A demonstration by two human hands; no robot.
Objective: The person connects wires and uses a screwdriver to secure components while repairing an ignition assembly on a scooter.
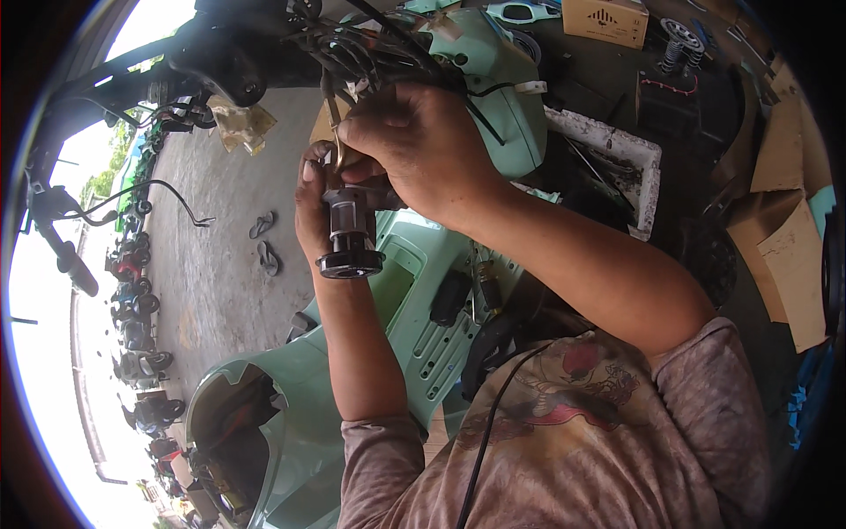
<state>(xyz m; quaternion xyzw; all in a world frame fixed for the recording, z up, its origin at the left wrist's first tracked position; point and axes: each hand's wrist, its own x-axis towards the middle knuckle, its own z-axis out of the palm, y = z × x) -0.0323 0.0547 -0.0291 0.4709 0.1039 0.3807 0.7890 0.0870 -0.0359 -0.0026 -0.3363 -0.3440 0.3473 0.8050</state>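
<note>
Two bare hands meet over a scooter: the left hand (312, 198) curls round a dark cylinder (351, 231), its black rim turned toward the wearer, while the right hand (414, 145) appears to pinch a thin brass-coloured tube (339, 152) just above, some fingertips hidden from me. Good work here likely means bracing the cylinder firmly, keeping it in line with the tube and pressing gently, lest the tube kink. Beneath, a screwdriver (488, 286) lies on a green panel (410, 339); beyond, sandals (266, 257) rest on the floor.
</note>
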